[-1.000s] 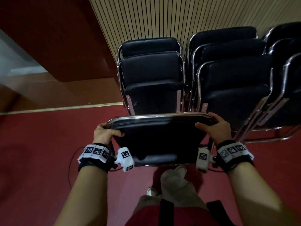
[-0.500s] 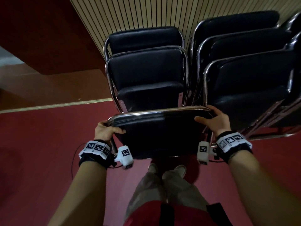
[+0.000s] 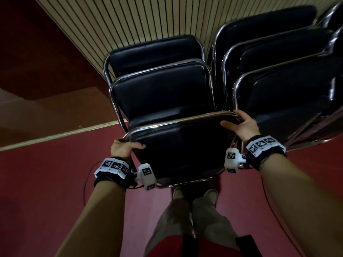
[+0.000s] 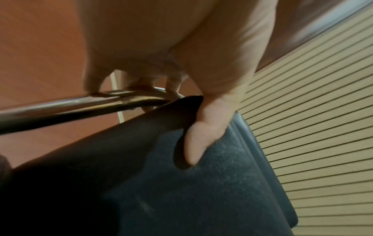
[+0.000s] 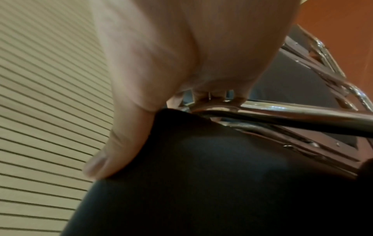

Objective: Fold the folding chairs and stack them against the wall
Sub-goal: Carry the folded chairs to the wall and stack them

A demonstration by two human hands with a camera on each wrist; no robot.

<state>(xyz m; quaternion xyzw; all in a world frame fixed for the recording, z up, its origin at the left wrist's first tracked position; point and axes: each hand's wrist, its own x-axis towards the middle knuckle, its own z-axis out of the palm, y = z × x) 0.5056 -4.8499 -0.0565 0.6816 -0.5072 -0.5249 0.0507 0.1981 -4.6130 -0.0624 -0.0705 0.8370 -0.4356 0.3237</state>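
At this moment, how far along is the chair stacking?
Done: two folded chairs lean on the slatted wall, with a fuller stack of at least three beside them. In hand: the left hand and right hand grip the top corners of another chair in front of the two. Left: setting it against them. No unfolded chairs are in view.
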